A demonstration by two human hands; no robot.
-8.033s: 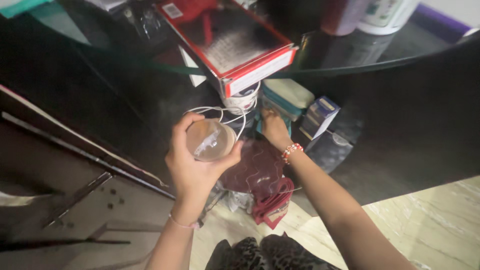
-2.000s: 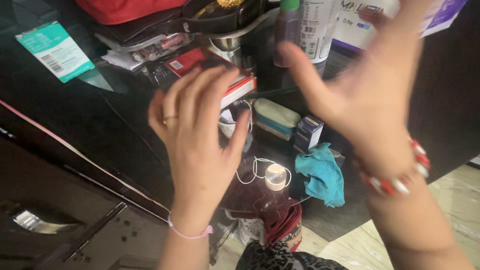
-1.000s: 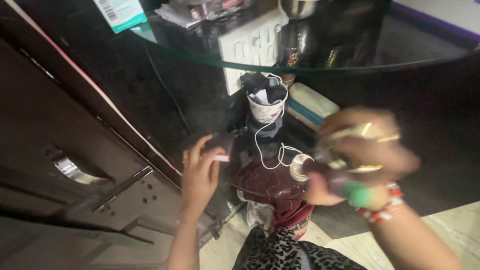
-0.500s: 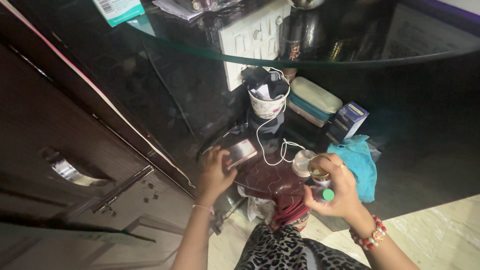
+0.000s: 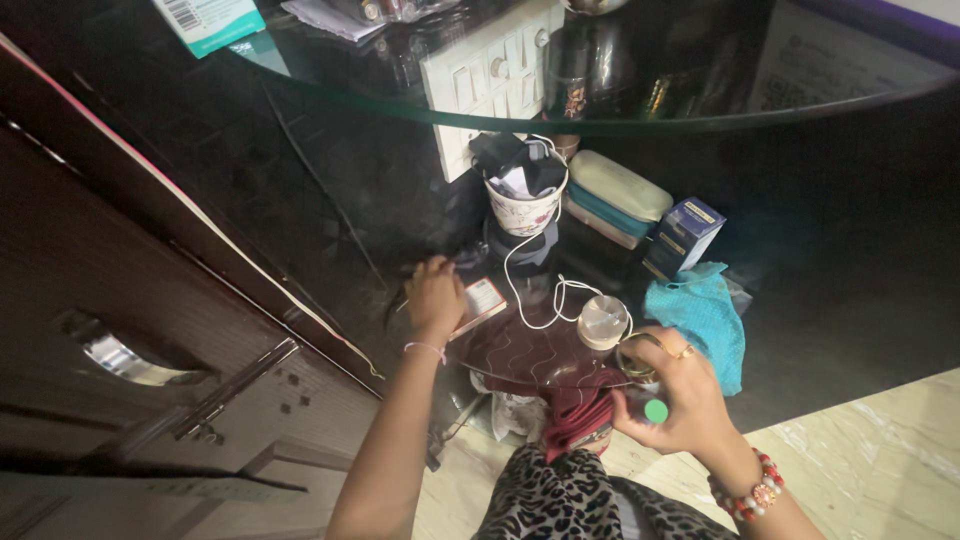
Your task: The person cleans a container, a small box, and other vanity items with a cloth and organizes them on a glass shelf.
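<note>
Bottle (image 5: 650,400), green-capped, sits gripped in the right hand (image 5: 672,392) at the shelf's (image 5: 800,300) front edge, just right of the round jar lid (image 5: 603,321); the left hand (image 5: 435,297) closes on a small red box (image 5: 481,303) farther back-left

— what's different from half a second back?

— the left hand (image 5: 436,297) has slid toward eleven o'clock on the lower shelf, now lying over the near end of the small red-and-white box (image 5: 481,300) it was gripping from below.

— and the other one?

— the right hand (image 5: 672,390) has dropped toward six o'clock, carrying the green-capped bottle (image 5: 655,410) and the metal ring (image 5: 640,357) with it, away from the round clear lid (image 5: 603,320), which now shows whole. two seconds ago both hands were raised, empty.
</note>
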